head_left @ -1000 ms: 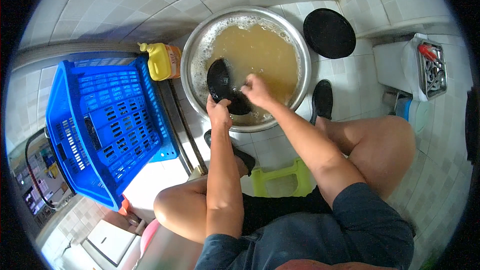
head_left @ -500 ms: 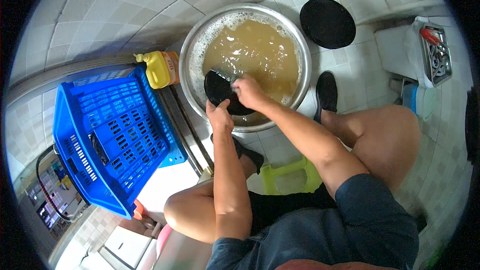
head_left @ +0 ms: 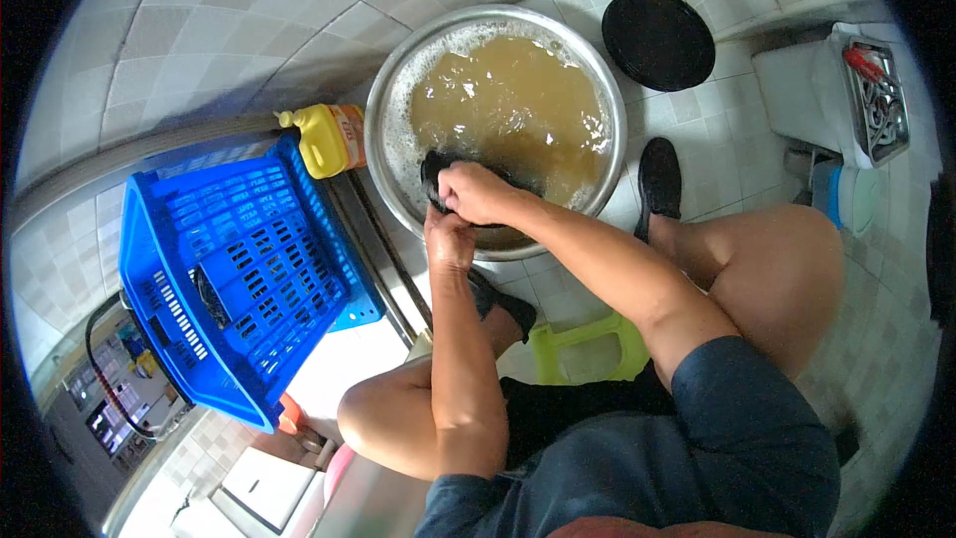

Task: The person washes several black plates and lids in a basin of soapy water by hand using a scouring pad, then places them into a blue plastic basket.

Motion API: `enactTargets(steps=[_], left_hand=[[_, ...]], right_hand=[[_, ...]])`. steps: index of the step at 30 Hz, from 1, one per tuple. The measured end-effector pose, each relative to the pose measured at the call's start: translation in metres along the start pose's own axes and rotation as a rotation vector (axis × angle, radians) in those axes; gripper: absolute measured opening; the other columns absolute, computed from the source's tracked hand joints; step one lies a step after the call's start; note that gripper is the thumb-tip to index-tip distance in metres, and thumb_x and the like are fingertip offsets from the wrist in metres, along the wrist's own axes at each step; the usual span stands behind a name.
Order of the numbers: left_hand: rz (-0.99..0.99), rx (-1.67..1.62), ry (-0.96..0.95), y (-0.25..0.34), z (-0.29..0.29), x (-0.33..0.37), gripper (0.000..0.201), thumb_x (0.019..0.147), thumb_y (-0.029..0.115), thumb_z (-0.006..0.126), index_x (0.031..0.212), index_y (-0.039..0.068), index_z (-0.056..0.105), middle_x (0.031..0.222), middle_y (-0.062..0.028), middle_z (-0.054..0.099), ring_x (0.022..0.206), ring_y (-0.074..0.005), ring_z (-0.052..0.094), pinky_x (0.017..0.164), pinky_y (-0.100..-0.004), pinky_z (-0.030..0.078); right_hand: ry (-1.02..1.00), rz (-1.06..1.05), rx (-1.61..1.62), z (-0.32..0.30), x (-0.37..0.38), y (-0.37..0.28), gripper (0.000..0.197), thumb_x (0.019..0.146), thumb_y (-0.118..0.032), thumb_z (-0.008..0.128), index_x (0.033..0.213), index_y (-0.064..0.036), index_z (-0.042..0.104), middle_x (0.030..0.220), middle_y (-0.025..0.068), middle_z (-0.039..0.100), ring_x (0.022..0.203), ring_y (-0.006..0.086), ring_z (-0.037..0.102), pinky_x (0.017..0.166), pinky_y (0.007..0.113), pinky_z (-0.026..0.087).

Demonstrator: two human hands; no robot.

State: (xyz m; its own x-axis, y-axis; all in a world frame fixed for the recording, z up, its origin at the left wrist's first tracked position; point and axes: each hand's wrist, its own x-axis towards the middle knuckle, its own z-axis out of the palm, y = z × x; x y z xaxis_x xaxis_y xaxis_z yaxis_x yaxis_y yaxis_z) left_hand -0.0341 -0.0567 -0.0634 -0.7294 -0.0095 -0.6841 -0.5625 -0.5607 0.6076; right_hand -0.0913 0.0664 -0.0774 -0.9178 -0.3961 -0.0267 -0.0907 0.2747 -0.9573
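In a wide metal basin [head_left: 372,130] of cloudy brown, foamy water, a black round plate [head_left: 432,167] lies tilted at the near left side, mostly hidden by my hands and the water. My left hand [head_left: 450,241] grips its near edge, fingers closed, thumb up. Curled on top of the plate is my right hand [head_left: 476,193], closed and touching my left hand's fingertips; what it holds, if anything, is hidden under the fingers.
Left of the basin stands a yellow jug [head_left: 321,151] beside a large blue plastic crate [head_left: 239,269]. A black disc [head_left: 658,39] lies on the tiled floor at the far right. Beyond my right foot, a metal tray [head_left: 884,105] holds utensils. A green stool [head_left: 588,351] is below me.
My right hand has slid left and nearer across the black plate, up against my left hand. Less of the plate shows now. The whole view has shifted slightly.
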Motion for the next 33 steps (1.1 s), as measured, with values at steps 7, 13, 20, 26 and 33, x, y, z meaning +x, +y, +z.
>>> enactTargets(steps=[7,13,20,26,33], left_hand=[[-0.085,-0.344,-0.354,-0.004,0.025,-0.005,0.065,0.079,0.03,0.051,0.139,0.007,0.046,0.143,-0.0096,0.05,0.133,-0.0323,0.046,0.108,-0.055,0.036],[0.009,-0.304,-0.212,-0.002,0.01,-0.004,0.072,0.083,0.046,0.045,0.143,0.006,0.042,0.147,-0.0132,0.045,0.138,-0.0365,0.038,0.113,-0.0595,0.026],[0.009,-0.362,-0.144,-0.007,-0.003,-0.003,0.07,0.09,0.049,0.037,0.144,0.006,0.04,0.146,-0.0149,0.045,0.138,-0.0382,0.037,0.115,-0.0537,0.026],[-0.089,-0.383,-0.085,-0.02,0.005,0.005,0.069,0.088,0.049,0.036,0.143,0.006,0.044,0.146,-0.0146,0.047,0.136,-0.0397,0.038,0.112,-0.0628,0.022],[-0.086,-0.156,0.113,-0.038,-0.015,0.049,0.044,0.091,0.012,0.048,0.135,0.004,0.049,0.129,-0.0164,0.058,0.118,-0.0393,0.056,0.1,-0.0618,0.043]], right_hand=[[0.222,0.157,-0.092,-0.018,-0.003,0.016,0.006,0.081,-0.003,0.061,0.085,-0.0033,0.057,0.085,0.018,0.062,0.081,0.0383,0.06,0.071,0.047,0.048],[0.078,0.017,-0.095,-0.011,-0.032,0.007,0.006,0.079,-0.002,0.061,0.081,-0.0028,0.055,0.084,0.0188,0.058,0.083,0.0393,0.058,0.072,0.049,0.047],[0.088,0.061,-0.151,0.001,-0.031,-0.016,0.011,0.079,-0.003,0.061,0.086,-0.0007,0.053,0.087,0.0205,0.057,0.086,0.0422,0.057,0.076,0.051,0.046],[-0.174,0.284,-0.27,-0.042,-0.056,0.016,0.017,0.072,-0.001,0.061,0.089,0.0031,0.06,0.096,0.0244,0.063,0.095,0.0426,0.061,0.08,0.049,0.049],[0.163,0.386,-0.306,-0.056,-0.068,0.034,0.022,0.075,0.0,0.061,0.096,-0.002,0.062,0.103,0.0186,0.063,0.103,0.0372,0.06,0.086,0.046,0.048]])
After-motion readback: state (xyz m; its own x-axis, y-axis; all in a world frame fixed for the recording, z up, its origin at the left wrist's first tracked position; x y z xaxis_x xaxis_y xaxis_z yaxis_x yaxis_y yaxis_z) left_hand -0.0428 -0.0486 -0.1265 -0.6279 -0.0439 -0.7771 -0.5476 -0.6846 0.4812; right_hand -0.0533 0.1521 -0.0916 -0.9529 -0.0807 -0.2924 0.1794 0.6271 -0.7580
